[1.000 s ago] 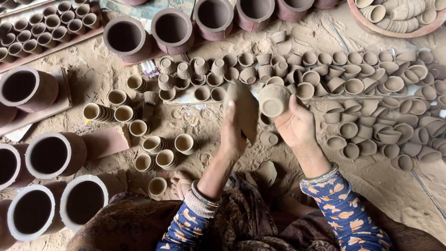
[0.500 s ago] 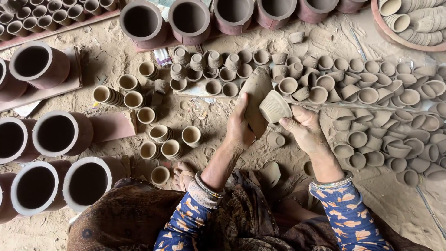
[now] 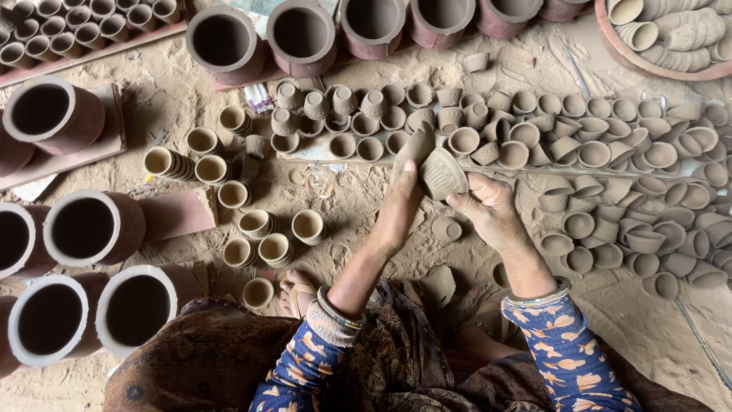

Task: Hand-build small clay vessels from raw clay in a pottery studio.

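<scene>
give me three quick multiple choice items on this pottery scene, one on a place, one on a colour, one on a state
1. Where does the basin of stacked cups lie?
A. top right
B. bottom left
C. centre

2. What colour are the person's sleeves?
A. plain white
B. blue with orange flowers
C. green stripes

3. How is the small clay cup held?
A. lying loose on the ground
B. in the right hand's grip, off the ground
C. stacked inside a large pot

Key: 1 A, the basin sits in the top right corner. 2 B, the right sleeve is blue with orange flowers. 3 B, the right hand's fingers hold the cup up beside the left hand, which holds a flat clay piece.
</scene>
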